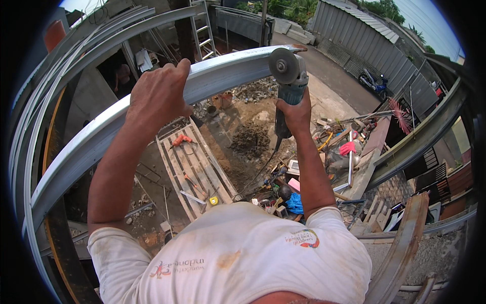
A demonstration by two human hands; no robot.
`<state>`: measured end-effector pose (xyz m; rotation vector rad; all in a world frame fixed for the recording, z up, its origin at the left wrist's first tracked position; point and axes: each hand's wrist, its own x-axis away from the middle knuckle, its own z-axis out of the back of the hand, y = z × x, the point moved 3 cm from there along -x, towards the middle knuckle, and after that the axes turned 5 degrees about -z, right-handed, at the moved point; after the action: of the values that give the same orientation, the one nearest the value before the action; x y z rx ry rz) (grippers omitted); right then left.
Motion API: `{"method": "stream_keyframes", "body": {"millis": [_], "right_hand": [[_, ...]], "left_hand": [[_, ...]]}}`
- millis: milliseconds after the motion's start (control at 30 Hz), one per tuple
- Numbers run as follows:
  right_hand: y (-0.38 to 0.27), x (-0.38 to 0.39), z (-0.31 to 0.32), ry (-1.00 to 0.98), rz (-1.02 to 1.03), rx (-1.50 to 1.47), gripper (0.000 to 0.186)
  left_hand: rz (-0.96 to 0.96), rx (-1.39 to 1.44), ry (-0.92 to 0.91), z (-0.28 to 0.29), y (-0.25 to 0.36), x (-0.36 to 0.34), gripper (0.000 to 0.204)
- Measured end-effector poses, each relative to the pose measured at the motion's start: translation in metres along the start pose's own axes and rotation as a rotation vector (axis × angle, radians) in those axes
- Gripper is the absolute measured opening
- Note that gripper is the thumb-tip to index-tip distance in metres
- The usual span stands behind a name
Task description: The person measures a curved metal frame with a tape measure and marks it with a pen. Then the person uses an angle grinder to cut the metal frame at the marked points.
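Note:
A light-coloured metal beam (228, 73) with a channel-like side runs across in front of me, curving in the fisheye picture. My left hand (159, 96) is closed over it left of the middle, its fingers partly hidden. In my right hand (298, 112) is an angle grinder (291, 93), held upright by its dark body. Its round disc (284, 66) is uppermost, close to the beam's right part; whether it touches the metal I cannot tell. From the grinder a dark cord (276, 147) hangs downward. The beam's right tip (298, 48) looks rusty brown.
Below lies a slatted wooden platform (195, 167) with an orange power tool (181, 140), a hammer (196, 186) and a yellow tape measure (213, 200). Mixed debris (304, 187) covers the ground at right. A ladder (203, 33) stands behind the beam. Another person (122, 76) is in a dark doorway.

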<state>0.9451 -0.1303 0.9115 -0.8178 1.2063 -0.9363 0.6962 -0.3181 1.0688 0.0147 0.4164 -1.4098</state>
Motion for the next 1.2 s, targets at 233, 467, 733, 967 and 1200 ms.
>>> {"method": "stream_keyframes", "body": {"millis": [233, 467, 733, 967, 1200], "right_hand": [[-0.002, -0.002, 0.000, -0.001, 0.003, 0.019, 0.068], [0.000, -0.003, 0.001, -0.001, -0.012, 0.026, 0.071], [0.002, -0.006, 0.004, -0.011, -0.003, 0.062, 0.074], [-0.005, -0.003, 0.006, -0.021, -0.010, 0.056, 0.071], [-0.014, -0.002, 0.008, -0.035, -0.003, 0.057, 0.070]], "left_hand": [[0.012, 0.015, 0.007, -0.001, -0.001, 0.000, 0.070], [-0.002, 0.010, 0.022, 0.000, 0.000, 0.001, 0.070], [-0.002, 0.032, 0.006, 0.001, -0.001, 0.000, 0.067], [-0.018, 0.029, 0.026, 0.002, 0.000, 0.001, 0.066], [-0.021, 0.037, 0.016, 0.001, 0.000, 0.001, 0.066]]}}
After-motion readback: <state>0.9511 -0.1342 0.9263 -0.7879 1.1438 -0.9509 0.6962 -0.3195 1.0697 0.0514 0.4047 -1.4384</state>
